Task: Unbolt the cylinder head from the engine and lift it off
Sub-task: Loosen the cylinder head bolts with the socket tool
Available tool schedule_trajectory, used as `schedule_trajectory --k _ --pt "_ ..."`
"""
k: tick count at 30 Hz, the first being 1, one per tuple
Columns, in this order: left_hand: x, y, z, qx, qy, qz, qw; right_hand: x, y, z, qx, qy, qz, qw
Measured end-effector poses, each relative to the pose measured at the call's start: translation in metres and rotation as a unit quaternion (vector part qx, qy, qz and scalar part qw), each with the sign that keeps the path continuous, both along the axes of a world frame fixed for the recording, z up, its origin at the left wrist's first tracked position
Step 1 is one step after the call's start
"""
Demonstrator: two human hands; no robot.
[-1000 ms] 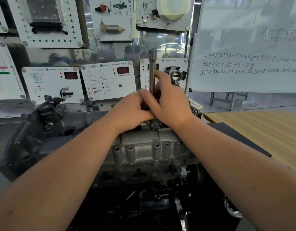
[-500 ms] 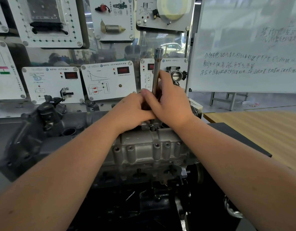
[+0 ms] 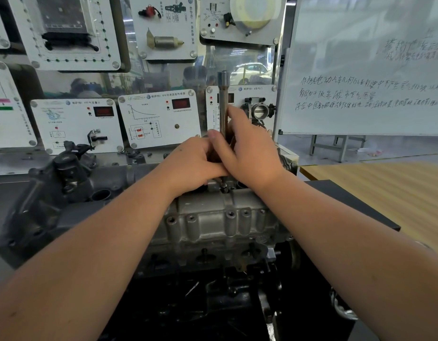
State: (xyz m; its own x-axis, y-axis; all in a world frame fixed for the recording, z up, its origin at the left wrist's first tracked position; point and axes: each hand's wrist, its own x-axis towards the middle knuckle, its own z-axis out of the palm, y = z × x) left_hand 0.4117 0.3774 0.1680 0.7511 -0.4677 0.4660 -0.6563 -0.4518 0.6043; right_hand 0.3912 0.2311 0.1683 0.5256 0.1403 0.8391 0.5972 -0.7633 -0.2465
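Both hands on a tool atop the engine.
The left hand (image 3: 193,163) and right hand (image 3: 250,153) wrap the upright metal rod (image 3: 223,99); its tip seems to sit on the cylinder head (image 3: 213,217).

The cylinder head (image 3: 213,222) is showing dull grey cast metal, rough and stained; the long socket bar (image 3: 223,104) is gleaming as smooth steel; the table (image 3: 385,188) is looking like matt wood; the whiteboard (image 3: 360,57) is shining glossy.

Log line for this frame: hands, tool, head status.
left hand: grips socket extension | right hand: grips it too | tool: upright over bolt | cylinder head: on engine
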Motion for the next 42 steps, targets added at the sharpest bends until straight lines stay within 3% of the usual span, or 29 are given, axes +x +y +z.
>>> schedule_trajectory --k 42 --pt "0.0028 -0.0010 -0.0023 0.002 0.018 0.005 1.000 0.0009 -0.0012 -0.0008 0.011 -0.002 0.030 0.999"
